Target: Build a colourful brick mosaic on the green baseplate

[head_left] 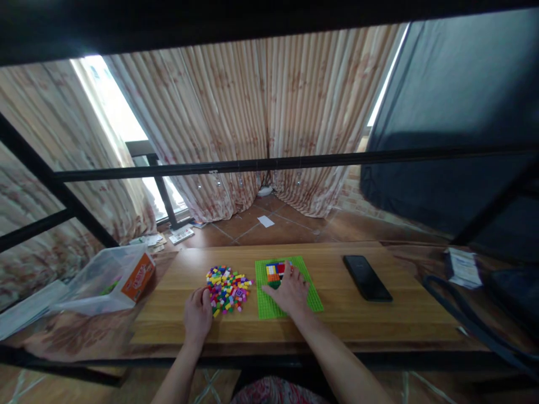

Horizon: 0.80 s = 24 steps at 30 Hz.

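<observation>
Right hand (291, 290) is holding its thumb and fingers wide apart over the multicoloured brick block (273, 271), which is sitting on the far half of the green studded baseplate (265, 306); contact is unclear. Left hand (197, 315) is lying curled at the left edge of the loose toy-brick pile (227, 290), its grip impossible to tell. Judged step: assembly is seemingly proceeding on the baseplate, the next move probably calling for a fine fingertip pinch.
</observation>
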{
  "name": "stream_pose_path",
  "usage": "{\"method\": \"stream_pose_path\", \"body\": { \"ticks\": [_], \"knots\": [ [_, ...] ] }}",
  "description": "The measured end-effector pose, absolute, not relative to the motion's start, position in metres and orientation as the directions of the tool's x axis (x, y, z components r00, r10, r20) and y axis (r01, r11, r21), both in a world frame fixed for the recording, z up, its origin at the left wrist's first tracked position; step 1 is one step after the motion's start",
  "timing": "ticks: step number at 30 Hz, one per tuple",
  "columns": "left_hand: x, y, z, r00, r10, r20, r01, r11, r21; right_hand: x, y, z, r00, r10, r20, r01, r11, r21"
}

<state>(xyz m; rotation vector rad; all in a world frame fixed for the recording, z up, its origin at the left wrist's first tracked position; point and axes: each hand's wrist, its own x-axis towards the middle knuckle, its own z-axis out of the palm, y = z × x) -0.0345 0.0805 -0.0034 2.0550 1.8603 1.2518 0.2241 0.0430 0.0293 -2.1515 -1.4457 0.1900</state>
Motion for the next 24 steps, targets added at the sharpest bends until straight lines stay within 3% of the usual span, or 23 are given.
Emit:
{"method": "stream_pose_path", "body": {
  "ticks": [4,8,11,18,24],
  "knots": [
    [-0.035,0.082,-0.005,-0.095,0.868,0.488,0.795,-0.229,0.562,0.241,0.047,0.037,0.288,0.957,0.038,0.863,-0.242,-0.444],
    [-0.036,0.084,-0.008,-0.082,0.904,0.419,0.807,-0.187,0.560,0.283,0.047,0.048,-0.026,0.993,-0.115,0.930,-0.018,-0.367],
    [-0.038,0.086,-0.012,-0.083,0.904,0.420,0.810,-0.184,0.557,0.308,0.043,0.051,-0.143,0.978,-0.153,0.940,0.086,-0.330],
    [-0.034,0.083,-0.009,-0.158,0.888,0.432,0.748,-0.178,0.640,0.310,0.022,0.030,-0.033,0.992,0.121,0.930,0.075,-0.359],
    [-0.028,0.063,-0.001,-0.255,0.812,0.525,0.674,-0.240,0.699,0.288,-0.006,0.021,0.044,0.899,0.436,0.866,0.184,-0.466]
  ]
}}
